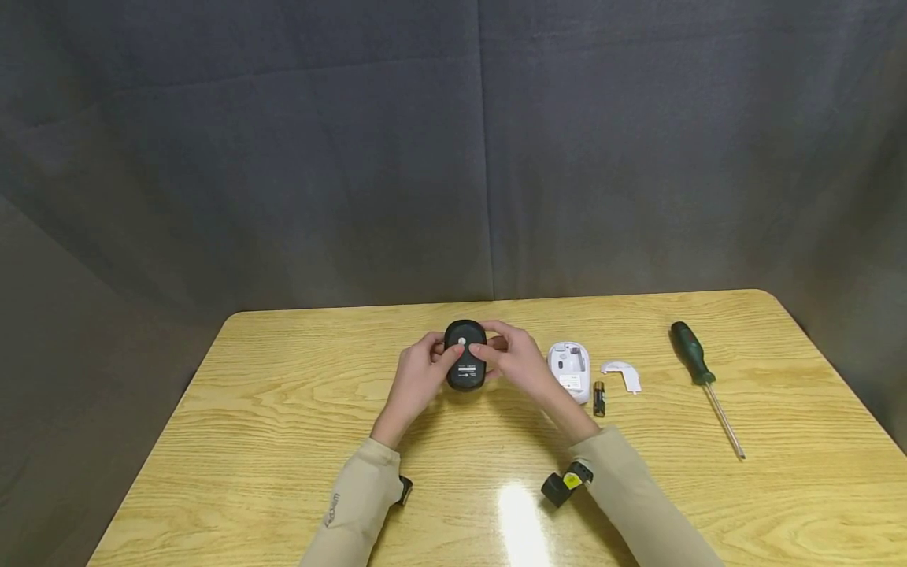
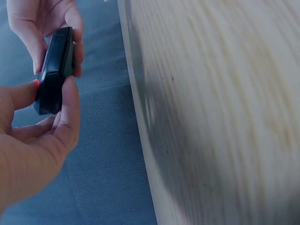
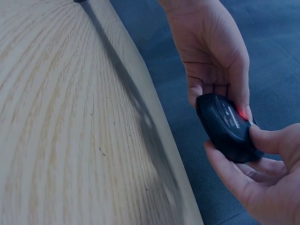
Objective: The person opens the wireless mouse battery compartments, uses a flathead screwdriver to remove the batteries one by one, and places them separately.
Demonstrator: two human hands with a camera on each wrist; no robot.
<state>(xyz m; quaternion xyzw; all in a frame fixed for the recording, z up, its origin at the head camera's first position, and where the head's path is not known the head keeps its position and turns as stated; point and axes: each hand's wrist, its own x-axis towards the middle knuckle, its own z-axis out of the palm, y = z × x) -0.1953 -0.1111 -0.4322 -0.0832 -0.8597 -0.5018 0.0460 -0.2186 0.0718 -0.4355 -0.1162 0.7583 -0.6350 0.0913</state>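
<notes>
2 hands hold 1 black mouse [image 1: 465, 355] above the middle of the table [image 1: 283, 441], its underside turned up toward the head camera. The left hand [image 1: 418, 378] grips the mouse from the left side with its thumb laid on the underside, where a red glow shows at the thumb tip in both wrist views. The right hand [image 1: 513, 358] grips it from the right, fingers curled round the edge and thumb on the underside. To the right of the hands, toward the table's right half, a white mouse [image 1: 570, 370] lies on its back with its compartment open. 1 battery [image 1: 599, 398] lies just beside it, and a white cover [image 1: 623, 373] sits close to the battery's right. Farther right, near the right edge, lies a screwdriver [image 1: 701, 376] with a dark green handle, its shaft pointing toward the near edge.
</notes>
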